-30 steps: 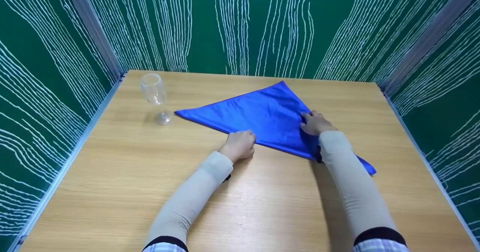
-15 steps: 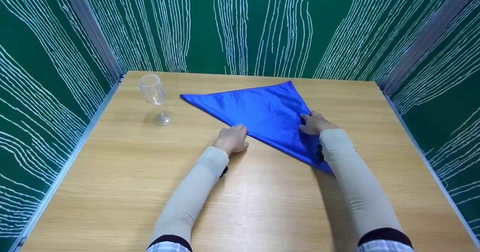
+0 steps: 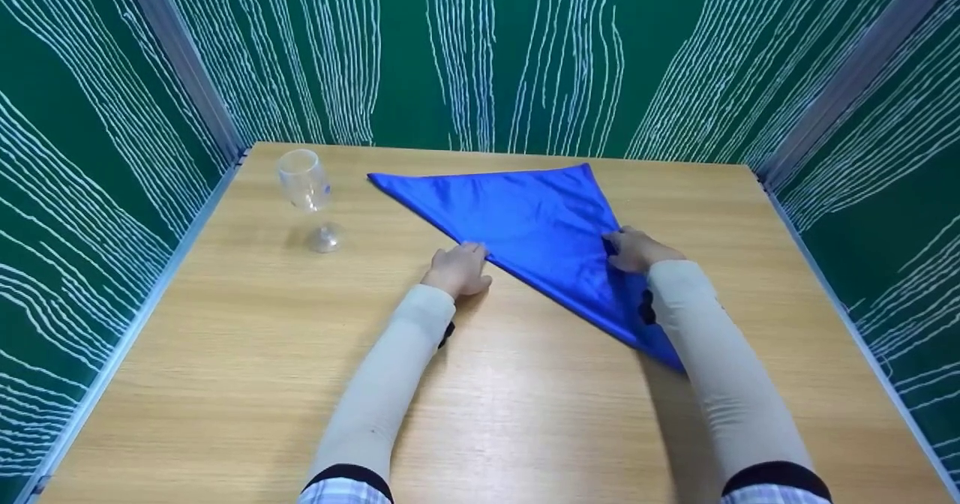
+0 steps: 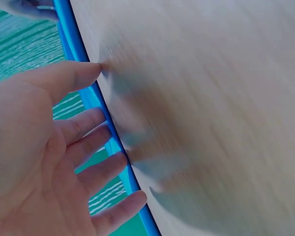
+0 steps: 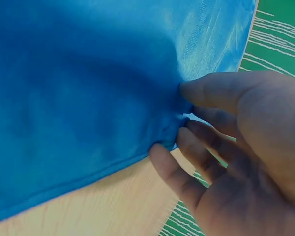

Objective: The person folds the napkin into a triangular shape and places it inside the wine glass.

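In the head view a blue satiny cloth (image 3: 525, 211) lies on the table, folded into a rough triangle. My left hand (image 3: 459, 268) touches its front folded edge near the middle. The left wrist view shows the fingers (image 4: 91, 172) of that hand spread and nearly straight, tips along the blue edge, thumb apart from them. At the cloth's right side, my right hand (image 3: 637, 250) pinches the edge between thumb and fingertips, with a small crease there. Its other fingers are loosely bent in the right wrist view. My right forearm hides part of the cloth's near right corner.
A clear stemmed glass (image 3: 306, 189) stands upright at the back left, left of the cloth's far-left tip. Green panels (image 3: 420, 54) with white wavy lines enclose the wooden table (image 3: 247, 384) at the back and both sides.
The cloth has turned clockwise: its left tip has swung away toward the back and its near right corner toward me. My left hand has pushed forward and slightly left; the right stays nearly still.
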{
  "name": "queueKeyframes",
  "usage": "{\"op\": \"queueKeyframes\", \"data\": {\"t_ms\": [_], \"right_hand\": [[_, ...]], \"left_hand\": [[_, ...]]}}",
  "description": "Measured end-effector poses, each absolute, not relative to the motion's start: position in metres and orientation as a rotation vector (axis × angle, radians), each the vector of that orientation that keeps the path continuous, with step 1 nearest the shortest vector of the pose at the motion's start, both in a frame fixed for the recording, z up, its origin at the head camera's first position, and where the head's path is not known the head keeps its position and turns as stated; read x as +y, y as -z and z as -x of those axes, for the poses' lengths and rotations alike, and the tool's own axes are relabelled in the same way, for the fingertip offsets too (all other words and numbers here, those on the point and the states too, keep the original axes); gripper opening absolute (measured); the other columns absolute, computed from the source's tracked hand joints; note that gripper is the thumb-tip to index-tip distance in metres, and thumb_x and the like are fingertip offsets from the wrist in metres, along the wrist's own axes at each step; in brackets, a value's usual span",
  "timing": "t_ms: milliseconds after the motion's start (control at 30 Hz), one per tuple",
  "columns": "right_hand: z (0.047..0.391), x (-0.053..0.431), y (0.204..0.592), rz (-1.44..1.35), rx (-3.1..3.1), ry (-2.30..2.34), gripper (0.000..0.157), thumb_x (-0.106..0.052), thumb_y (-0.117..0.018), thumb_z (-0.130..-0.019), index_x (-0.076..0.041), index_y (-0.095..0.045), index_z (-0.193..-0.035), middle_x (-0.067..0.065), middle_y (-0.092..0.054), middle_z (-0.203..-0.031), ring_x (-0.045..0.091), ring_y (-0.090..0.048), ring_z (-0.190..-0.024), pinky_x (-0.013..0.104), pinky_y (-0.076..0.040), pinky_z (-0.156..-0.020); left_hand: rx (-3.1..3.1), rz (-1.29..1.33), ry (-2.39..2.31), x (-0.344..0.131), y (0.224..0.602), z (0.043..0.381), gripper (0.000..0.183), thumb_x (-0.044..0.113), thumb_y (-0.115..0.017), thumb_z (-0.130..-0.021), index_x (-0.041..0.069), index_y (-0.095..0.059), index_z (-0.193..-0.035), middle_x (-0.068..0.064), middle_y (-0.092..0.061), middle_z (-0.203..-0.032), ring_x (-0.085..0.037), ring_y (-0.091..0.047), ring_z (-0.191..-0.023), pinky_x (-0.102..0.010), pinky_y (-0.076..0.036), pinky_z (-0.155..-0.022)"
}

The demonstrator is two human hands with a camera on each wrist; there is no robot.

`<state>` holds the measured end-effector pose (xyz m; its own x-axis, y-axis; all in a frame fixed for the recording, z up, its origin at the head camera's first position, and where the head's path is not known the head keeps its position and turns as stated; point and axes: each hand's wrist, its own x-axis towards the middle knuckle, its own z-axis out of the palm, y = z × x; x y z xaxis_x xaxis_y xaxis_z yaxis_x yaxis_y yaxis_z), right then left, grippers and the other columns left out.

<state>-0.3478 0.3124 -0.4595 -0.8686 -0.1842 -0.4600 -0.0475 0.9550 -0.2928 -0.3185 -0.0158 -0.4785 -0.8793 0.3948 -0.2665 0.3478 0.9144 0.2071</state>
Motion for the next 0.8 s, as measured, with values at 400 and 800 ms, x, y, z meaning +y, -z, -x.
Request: {"op": "queueKeyframes", "data": {"t_ms": [400,800], "right_hand": [[0.346,0.316,0.463,0.295,2.634,0.406,0.058,0.002,-0.041,-0.097,0.003,-0.031,-0.154,0.034,-0.024,-0.155,0.052,-0.022,-0.142,0.062,-0.020,-0.115],[0.345,0.319,0.468,0.324,2.636,0.439,0.061,0.007,-0.045,-0.094,-0.001,-0.035,-0.154,0.032,-0.026,-0.155,0.050,-0.026,-0.142,0.063,-0.023,-0.113]], "left_hand": [[2.772,-0.503,-0.292,-0.021,0.477,0.334,0.060,0.037,-0.054,-0.103,0.012,-0.037,-0.155,-0.007,-0.033,-0.161,-0.024,-0.026,-0.148,-0.055,-0.025,-0.116],[2.789,-0.504,-0.286,-0.029,0.479,0.347,0.057,0.035,-0.054,-0.102,0.011,-0.042,-0.151,-0.007,-0.038,-0.158,-0.023,-0.032,-0.146,-0.053,-0.031,-0.114]]}}
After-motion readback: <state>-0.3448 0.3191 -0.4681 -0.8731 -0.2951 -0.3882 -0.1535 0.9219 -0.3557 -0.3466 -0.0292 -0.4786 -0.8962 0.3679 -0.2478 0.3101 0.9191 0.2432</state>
